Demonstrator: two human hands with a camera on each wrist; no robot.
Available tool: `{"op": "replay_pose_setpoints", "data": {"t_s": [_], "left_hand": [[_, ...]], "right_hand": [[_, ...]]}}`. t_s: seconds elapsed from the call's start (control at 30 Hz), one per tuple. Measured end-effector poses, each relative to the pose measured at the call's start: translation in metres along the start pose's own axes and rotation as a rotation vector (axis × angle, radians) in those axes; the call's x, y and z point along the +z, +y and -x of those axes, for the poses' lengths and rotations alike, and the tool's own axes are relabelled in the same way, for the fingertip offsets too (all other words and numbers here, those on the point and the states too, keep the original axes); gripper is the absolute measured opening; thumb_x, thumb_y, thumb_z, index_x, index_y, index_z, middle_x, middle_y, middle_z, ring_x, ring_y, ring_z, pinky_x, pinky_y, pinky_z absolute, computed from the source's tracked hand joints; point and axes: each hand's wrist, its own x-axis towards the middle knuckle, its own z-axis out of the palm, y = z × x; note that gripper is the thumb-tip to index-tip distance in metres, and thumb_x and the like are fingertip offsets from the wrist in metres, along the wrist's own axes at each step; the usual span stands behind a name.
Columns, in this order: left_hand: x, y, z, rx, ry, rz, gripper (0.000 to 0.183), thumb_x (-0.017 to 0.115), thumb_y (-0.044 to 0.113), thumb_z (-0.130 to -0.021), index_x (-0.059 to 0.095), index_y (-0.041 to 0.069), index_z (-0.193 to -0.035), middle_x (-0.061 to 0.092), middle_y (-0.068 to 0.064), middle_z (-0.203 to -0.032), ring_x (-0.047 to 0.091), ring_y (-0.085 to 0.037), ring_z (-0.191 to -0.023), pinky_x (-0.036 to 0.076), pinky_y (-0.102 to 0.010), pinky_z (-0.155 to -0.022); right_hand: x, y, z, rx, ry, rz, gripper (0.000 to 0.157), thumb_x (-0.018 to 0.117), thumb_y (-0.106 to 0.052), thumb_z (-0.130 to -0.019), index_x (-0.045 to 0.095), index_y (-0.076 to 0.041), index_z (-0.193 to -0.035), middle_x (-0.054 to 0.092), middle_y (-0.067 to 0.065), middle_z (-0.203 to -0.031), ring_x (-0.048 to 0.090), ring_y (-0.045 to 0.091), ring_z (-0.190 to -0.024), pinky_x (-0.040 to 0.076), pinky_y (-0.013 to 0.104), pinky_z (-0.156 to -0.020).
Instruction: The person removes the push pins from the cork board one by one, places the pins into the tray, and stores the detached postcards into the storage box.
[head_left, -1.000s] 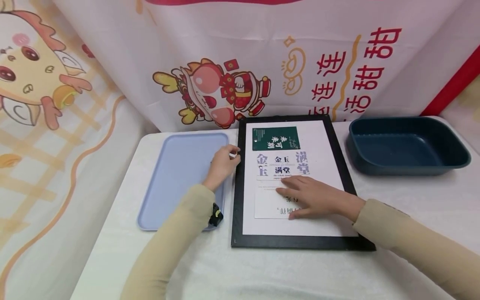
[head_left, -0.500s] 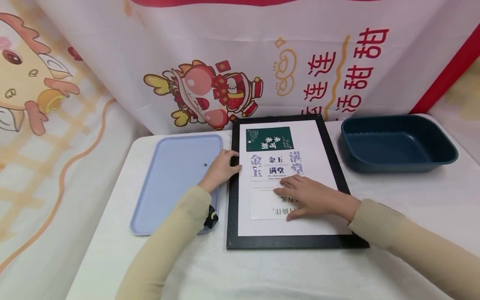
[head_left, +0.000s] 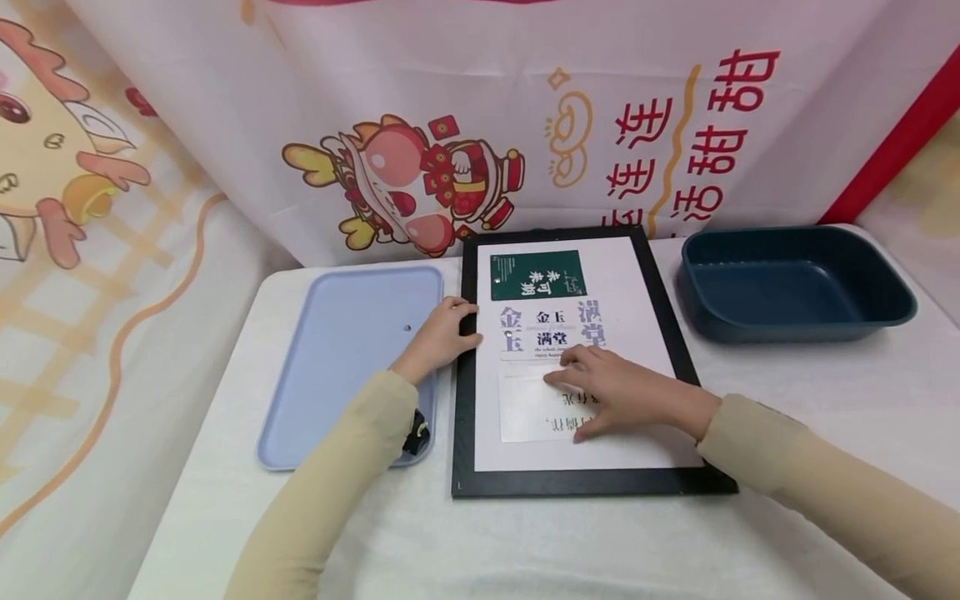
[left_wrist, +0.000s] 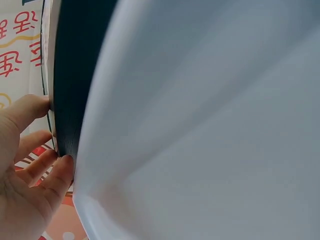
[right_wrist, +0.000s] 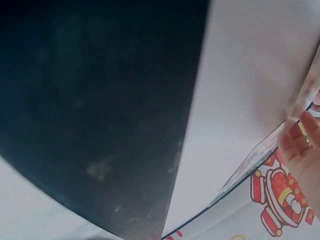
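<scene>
Your left hand [head_left: 438,332] touches the near-left edge of a black-framed board [head_left: 464,417], thumb and fingers apart; your right hand [head_left: 622,390] spreads over it, fingertips on or just above the lower card [head_left: 525,412]. At left, a pale blue tray [head_left: 345,367] lies beside the board, presumably to keep small pieces within your left hand's reach; one dark dot [head_left: 407,327] rests there. Your left hand appears to steady the frame. On the board's white face, a green card [head_left: 536,275], a white card [head_left: 551,327] and the lower card run in a column, likely for orderly spacing; your right hand seems to guard the lowest's position. Far right stands a dark blue bin [head_left: 795,296], apart from the work. Unclear: what the black object [head_left: 415,437] by your left cuff is. Hidden: part of the lower card's print, beneath your right fingers. Whether those fingers press, you cannot tell.
</scene>
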Motion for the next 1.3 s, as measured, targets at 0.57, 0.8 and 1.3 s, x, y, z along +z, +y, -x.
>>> {"op": "replay_pose_setpoints", "data": {"t_s": [0.57,0.8,1.3], "left_hand": [[0.001,0.002,0.001,0.012,-0.018,-0.028,0.055,0.061,0.026,-0.094,0.044,0.006,-0.142,0.034,-0.014,-0.150,0.036,-0.030,-0.138,0.032,-0.044,-0.114],[0.002,0.000,0.000,-0.003,-0.024,-0.036,0.055,0.060,0.026,-0.094,0.043,0.007,-0.143,0.033,-0.014,-0.150,0.037,-0.030,-0.137,0.034,-0.044,-0.113],[0.002,0.001,0.001,0.008,-0.019,-0.029,0.055,0.059,0.026,-0.094,0.042,0.007,-0.144,0.031,-0.014,-0.151,0.035,-0.031,-0.138,0.033,-0.045,-0.113]], "right_hand": [[-0.010,-0.001,0.001,-0.053,0.029,-0.022,0.061,0.075,-0.034,-0.081,0.053,-0.026,-0.137,0.051,0.008,-0.138,0.050,0.025,-0.122,0.042,0.046,-0.103],[-0.018,-0.003,0.002,-0.074,0.118,-0.084,0.043,0.065,-0.006,-0.087,0.063,-0.021,-0.127,0.058,0.003,-0.126,0.053,0.018,-0.111,0.048,0.039,-0.096],[-0.037,0.002,0.006,-0.048,0.264,-0.116,0.036,0.058,0.002,-0.089,0.070,-0.019,-0.116,0.064,0.001,-0.116,0.057,0.014,-0.106,0.051,0.035,-0.089]]}}
